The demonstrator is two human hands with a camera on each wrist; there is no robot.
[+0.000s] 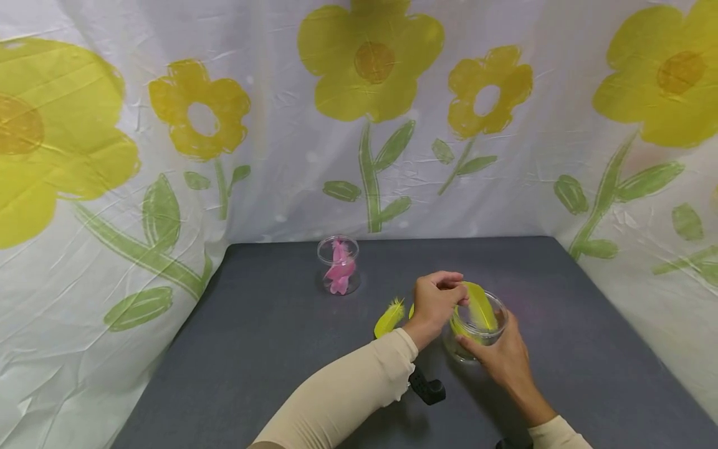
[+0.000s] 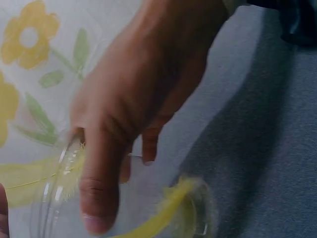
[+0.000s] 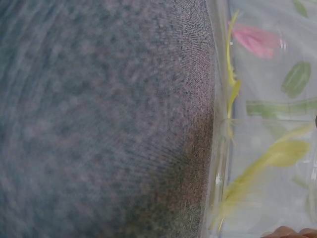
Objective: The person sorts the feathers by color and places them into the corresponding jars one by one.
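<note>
My left hand point(image 1: 437, 304) pinches the top of a yellow feather point(image 1: 480, 305) whose lower part hangs into the mouth of a clear jar point(image 1: 461, 355). My right hand point(image 1: 507, 354) grips this jar from its right side, thumb at the front. In the left wrist view, the right hand point(image 2: 116, 114) is wrapped round the jar, while only a fingertip point(image 2: 3, 210) of the left hand shows at the left edge. Another yellow feather point(image 2: 161, 220) lies inside the jar, blurred. On the table, a yellow feather point(image 1: 388, 319) lies beside the left wrist, with another partly hidden behind it.
A second clear jar point(image 1: 338, 247) holding pink feathers point(image 1: 339, 271) stands farther back on the dark grey table point(image 1: 269, 324). Flower-printed cloth point(image 1: 269, 187) hangs behind and at both sides. A black wrist strap point(image 1: 429, 390) sticks out under the left forearm.
</note>
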